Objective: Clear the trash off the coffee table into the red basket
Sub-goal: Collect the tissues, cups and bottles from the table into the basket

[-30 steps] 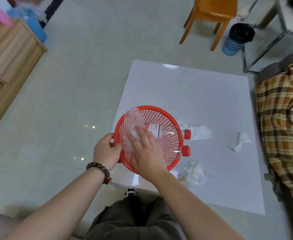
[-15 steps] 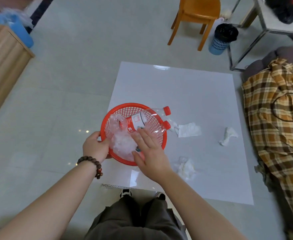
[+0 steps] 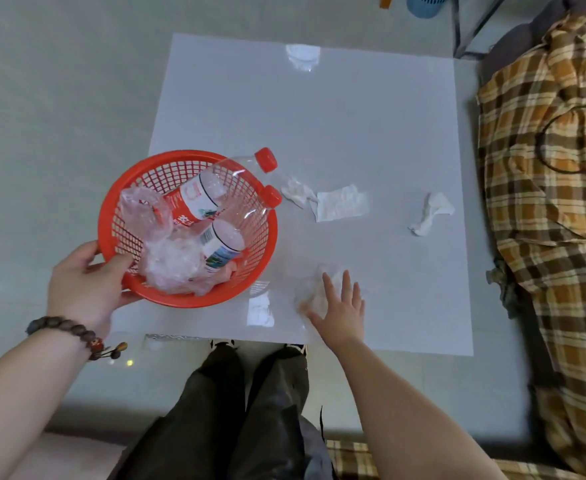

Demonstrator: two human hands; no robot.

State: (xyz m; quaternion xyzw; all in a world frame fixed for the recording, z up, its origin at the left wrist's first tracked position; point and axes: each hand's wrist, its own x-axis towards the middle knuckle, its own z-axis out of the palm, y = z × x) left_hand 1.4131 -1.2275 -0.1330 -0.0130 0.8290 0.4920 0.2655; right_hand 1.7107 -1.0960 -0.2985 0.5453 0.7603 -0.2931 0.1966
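Observation:
The red basket hangs over the white coffee table's left front corner, and my left hand grips its near rim. Inside it lie two clear bottles with red caps and crumpled clear plastic. My right hand is spread flat, fingers apart, over a crumpled tissue near the table's front edge; it looks blurred and partly hidden. Two more tissues lie on the table: a flattened one just right of the basket and a twisted one near the right edge.
A sofa with a plaid orange-brown cloth runs along the table's right side. A blue bin and a metal table leg stand at the back right. My legs are against the table's front edge.
My right hand left the basket and moved right and down onto the tissue near the front edge. The plastic it held now lies in the basket. The view tilted downward.

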